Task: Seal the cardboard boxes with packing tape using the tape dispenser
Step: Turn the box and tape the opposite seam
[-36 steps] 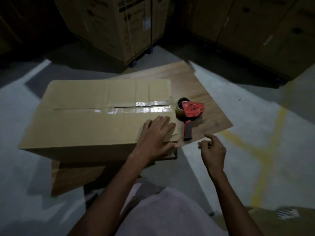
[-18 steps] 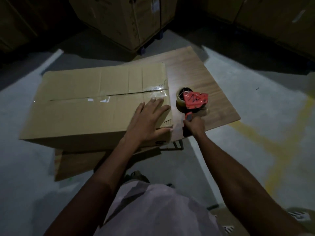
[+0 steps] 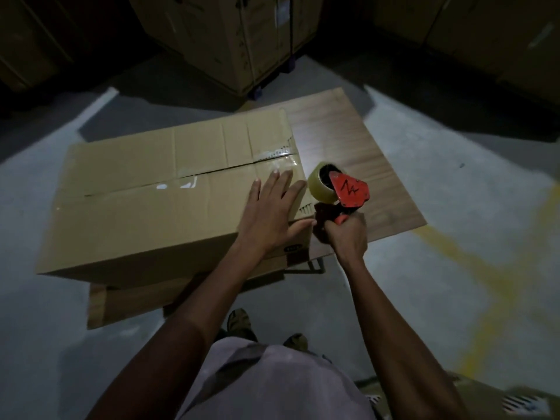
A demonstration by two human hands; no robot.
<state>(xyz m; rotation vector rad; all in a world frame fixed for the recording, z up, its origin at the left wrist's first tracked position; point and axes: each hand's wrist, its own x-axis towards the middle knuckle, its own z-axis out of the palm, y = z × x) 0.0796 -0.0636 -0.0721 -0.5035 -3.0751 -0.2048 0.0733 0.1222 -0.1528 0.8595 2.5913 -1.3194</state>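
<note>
A large brown cardboard box [image 3: 145, 207] lies on a low wooden table [image 3: 357, 153]. Clear tape runs along its centre seam, shiny near the right end. My left hand [image 3: 272, 210] presses flat on the box top at its near right corner, fingers spread and thumb over the edge. My right hand [image 3: 342, 237] grips the handle of the red tape dispenser [image 3: 348, 195], lifted just right of the box corner. The roll of clear tape [image 3: 321, 184] sits in the dispenser, facing the box end.
Stacks of big cardboard cartons [image 3: 230, 34] on wheeled bases stand behind the table, more at the far right [image 3: 472, 34]. Grey concrete floor [image 3: 472, 213] with a worn yellow line lies to the right. Flat cardboard [image 3: 454, 395] lies by my feet at bottom right.
My right hand reached to the dispenser, took hold of its handle and lifted it off the table beside the box corner. My left hand stayed pressed on the box top.
</note>
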